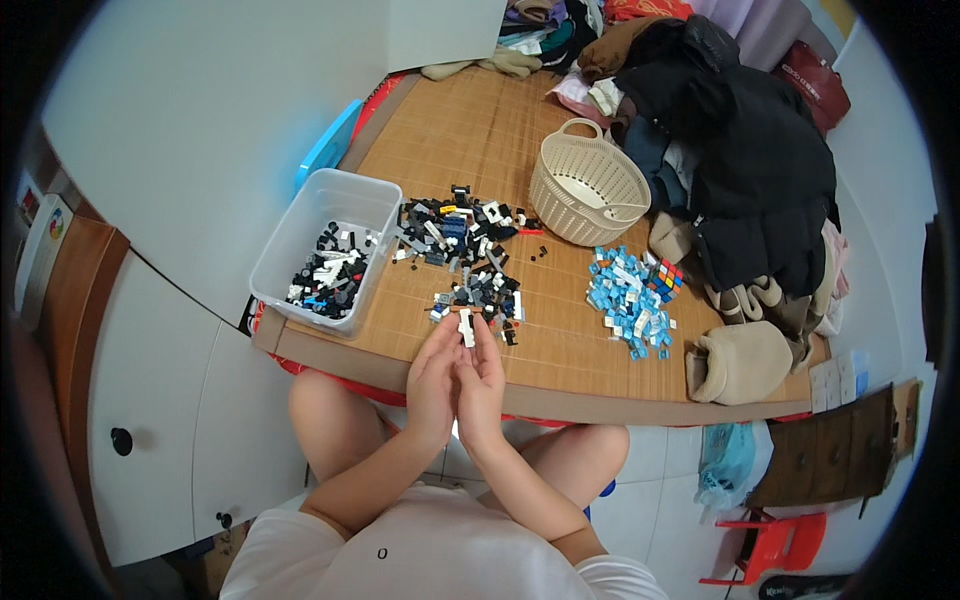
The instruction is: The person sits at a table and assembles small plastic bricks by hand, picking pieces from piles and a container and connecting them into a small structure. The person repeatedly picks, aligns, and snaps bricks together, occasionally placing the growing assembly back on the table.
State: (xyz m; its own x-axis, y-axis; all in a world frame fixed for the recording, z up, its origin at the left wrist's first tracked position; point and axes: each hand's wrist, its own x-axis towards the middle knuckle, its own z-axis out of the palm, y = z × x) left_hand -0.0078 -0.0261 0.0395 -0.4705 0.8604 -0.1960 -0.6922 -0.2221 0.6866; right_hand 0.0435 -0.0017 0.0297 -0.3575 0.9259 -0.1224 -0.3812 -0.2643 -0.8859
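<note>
My left hand (431, 378) and my right hand (484, 385) meet at the near edge of the mat, palms turned toward each other. Between their fingertips is a small white building-block piece (466, 328), held upright by both. Just beyond the fingers lies a loose heap of black, grey and white building blocks (486, 290), which spreads away toward the far side. A clear plastic box (270, 262) to the left has more black and white blocks inside. Further right sits a pile of light blue and white blocks (628, 300).
A colourful puzzle cube (665, 280) touches the blue pile. Behind it stand a beige woven basket (590, 185) and a heap of clothes with a black jacket (760, 160). A blue lid (328, 148) leans by the wall. The bamboo mat (560, 370) ends near my knees.
</note>
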